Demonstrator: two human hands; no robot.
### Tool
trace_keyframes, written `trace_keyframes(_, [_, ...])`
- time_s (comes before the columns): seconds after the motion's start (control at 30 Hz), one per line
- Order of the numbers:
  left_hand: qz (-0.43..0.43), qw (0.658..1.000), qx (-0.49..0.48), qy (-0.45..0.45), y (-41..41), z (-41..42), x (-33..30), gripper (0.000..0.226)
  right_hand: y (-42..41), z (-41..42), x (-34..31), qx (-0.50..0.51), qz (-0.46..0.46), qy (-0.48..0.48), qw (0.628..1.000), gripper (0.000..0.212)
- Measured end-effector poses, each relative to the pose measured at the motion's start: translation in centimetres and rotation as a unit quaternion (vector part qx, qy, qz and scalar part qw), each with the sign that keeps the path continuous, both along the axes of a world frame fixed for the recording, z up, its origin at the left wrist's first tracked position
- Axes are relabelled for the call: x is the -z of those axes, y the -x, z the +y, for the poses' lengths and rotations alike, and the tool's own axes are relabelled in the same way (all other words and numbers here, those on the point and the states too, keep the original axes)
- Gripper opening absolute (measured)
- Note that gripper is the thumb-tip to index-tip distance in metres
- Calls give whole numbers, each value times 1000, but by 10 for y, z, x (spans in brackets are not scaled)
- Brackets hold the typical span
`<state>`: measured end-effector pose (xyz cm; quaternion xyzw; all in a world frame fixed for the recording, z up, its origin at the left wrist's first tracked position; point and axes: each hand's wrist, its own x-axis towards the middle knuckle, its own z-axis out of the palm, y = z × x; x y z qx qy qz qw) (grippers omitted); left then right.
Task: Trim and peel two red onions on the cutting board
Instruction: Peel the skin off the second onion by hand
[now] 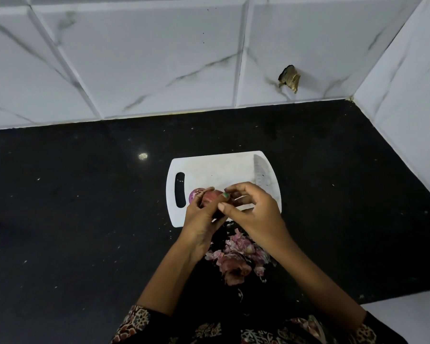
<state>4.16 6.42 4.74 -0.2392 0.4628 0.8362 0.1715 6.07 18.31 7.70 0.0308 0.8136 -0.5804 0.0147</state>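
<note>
A white cutting board (209, 167) lies on the black counter, its handle slot to the left. My left hand (201, 219) grips a red onion (210, 197) above the board's near edge. My right hand (253, 209) has its fingers curled at the onion's right side, pinching at its skin. A second, purple peeled onion (194, 193) sits on the board just behind my left fingers, mostly hidden. A knife (261, 173) lies on the board's right side, its blade pointing away from me.
A pile of pink onion skins (236, 256) lies on the black counter (85, 207) between my forearms. White tiled walls stand behind and to the right. A brownish scrap (289, 78) sticks to the back wall.
</note>
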Motion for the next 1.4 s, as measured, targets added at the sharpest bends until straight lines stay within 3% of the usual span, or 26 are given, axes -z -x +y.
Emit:
trace_keyframes(0.13, [14,997,21,-70,1,1,-1,41,5,1,2,9,1,-23,1000,17])
trace_keyframes(0.23, [23,997,22,-72,4,2,-1,34,6,4,7,12,-25,-7,1000,6])
trace_keyframes(0.47, [2,997,31,-74,1,0,-3,32,6,7,6,44,-116,174,977,4])
trace_keyframes(0.67, [-20,997,4,-79,2,-1,-7,28,8,8,7,78,-170,282,941,4])
trace_keyframes(0.8, [-42,991,-40,-121,5,-8,-8,30,13,19,4,109,-157,307,932,5])
trace_keyframes(0.87, [-43,991,-43,-122,5,-10,-7,31,13,24,7,139,-132,270,944,5])
trace_keyframes(0.93, [-38,992,-34,-115,4,-11,-6,29,11,28,14,135,-106,153,973,3])
trace_keyframes(1.03, [-24,993,-23,-113,4,-10,-5,27,4,33,26,19,-103,-74,992,11])
trace_keyframes(1.1, [-16,994,-17,-107,4,-9,-5,27,-1,31,28,-35,-89,-151,984,22])
trace_keyframes(1.23, [4,998,6,-69,3,-2,-5,31,2,21,15,-11,-1,-99,995,10])
trace_keyframes(1.4, [32,997,44,-46,0,3,-3,42,7,6,5,-23,42,-87,995,17])
